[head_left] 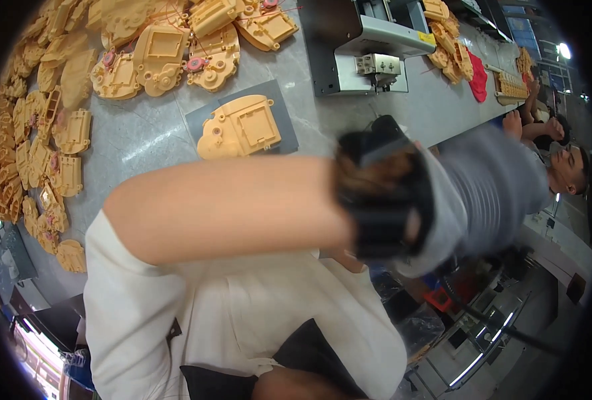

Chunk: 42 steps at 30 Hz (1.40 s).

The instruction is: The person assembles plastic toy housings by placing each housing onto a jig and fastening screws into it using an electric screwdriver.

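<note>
My left arm crosses the picture from the left. It is bare up to a black wrist strap (382, 200). My left hand (496, 190) wears a grey glove and is blurred beyond the table's right edge, so whether it holds anything cannot be made out. My right hand does not show. Above the forearm, one yellow plastic housing (239, 127) lies on a dark grey mat (286, 113) on the grey table (142, 133).
Several yellow housings (156, 57) are piled at the table's far side, with more (36, 160) along its left edge. A grey machine (369, 47) stands at the back, a red cloth (477, 77) beyond it. Other people (556, 167) sit to the right.
</note>
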{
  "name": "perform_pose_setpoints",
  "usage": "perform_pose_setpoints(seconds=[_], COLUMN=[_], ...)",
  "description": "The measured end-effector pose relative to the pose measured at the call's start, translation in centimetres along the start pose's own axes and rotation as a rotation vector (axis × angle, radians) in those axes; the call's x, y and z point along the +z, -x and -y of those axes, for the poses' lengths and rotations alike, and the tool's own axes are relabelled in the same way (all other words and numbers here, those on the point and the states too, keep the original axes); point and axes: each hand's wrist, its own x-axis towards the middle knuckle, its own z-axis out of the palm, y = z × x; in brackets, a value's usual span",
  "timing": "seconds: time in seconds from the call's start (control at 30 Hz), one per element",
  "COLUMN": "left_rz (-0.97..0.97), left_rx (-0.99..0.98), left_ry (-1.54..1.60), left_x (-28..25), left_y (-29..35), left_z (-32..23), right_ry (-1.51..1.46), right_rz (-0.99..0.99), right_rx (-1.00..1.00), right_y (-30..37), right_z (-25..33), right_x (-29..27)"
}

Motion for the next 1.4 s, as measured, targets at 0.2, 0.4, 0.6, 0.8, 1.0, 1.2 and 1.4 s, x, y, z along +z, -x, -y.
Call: perform_pose_setpoints(seconds=[0.2, 0.4, 0.6, 0.8, 1.0, 1.2, 1.4], left_rz=[-0.278, -0.877, -0.988, -0.926, -0.891, -0.823, -0.786], left_rx=[-0.258, -0.808, -0.858, -0.878, -1.005, -1.04, -1.065], left_ry=[-0.245, 0.051, 0.433, 0.319, -0.033, -0.135, -0.179], left_x=[-16.3, -18.3, -16.3, -15.4, -13.6, -12.9, -12.8], left_y=[17.3, 33.9, 35.5, 34.1, 30.6, 29.9, 30.2], left_z=[11.1, 7.5, 7.2, 7.7, 7.6, 7.8, 7.9], right_ry=[0.047, 0.125, 0.152, 0.16, 0.226, -0.29, -0.217], right_rz=[-0.028, -0.006, 0.002, 0.022, 0.073, 0.327, 0.334], right_rx=[-1.228, -1.206, -1.194, -1.305, -1.649, -1.327, -1.393], right_y=[-0.1, -0.2, -1.8, -3.3, -5.1, -3.2, -4.0], right_z=[-1.9, -1.3, -1.3, -0.6, 2.5, 2.5, 2.6], right_x=[2.7, 3.0, 2.6, 2.3, 3.1, 4.3, 5.1])
